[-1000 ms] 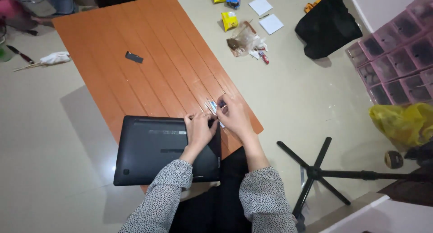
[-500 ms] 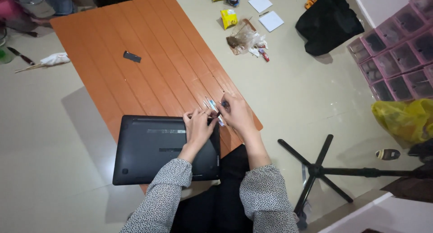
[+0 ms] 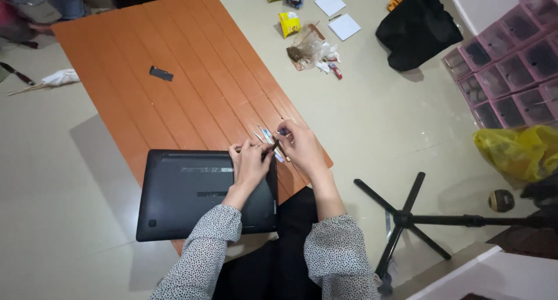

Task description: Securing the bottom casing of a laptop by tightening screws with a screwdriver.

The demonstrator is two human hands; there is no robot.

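At 6 o'clock on orange bench [image 3: 174, 73] | my hands, left [image 3: 251, 165] and right [image 3: 299, 148], pinch small slim tools [image 3: 272, 142] beside upturned black laptop [image 3: 197, 195] | I'd judge: grip low, steady wrists.

black bag [image 3: 417, 27], yellow plastic bag [image 3: 517, 152], pink drawer unit [image 3: 511, 67], tripod base [image 3: 407, 218], white notepads [image 3: 337, 15]

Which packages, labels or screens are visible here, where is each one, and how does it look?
Yellow snack packets: floor beyond the table, small pouches.
Clear plastic bag: floor near them, crumpled, brownish contents.
Label strip: underside of the black laptop, pale, narrow.
Yellow plastic bag: floor at right, crumpled.
No screen shows.
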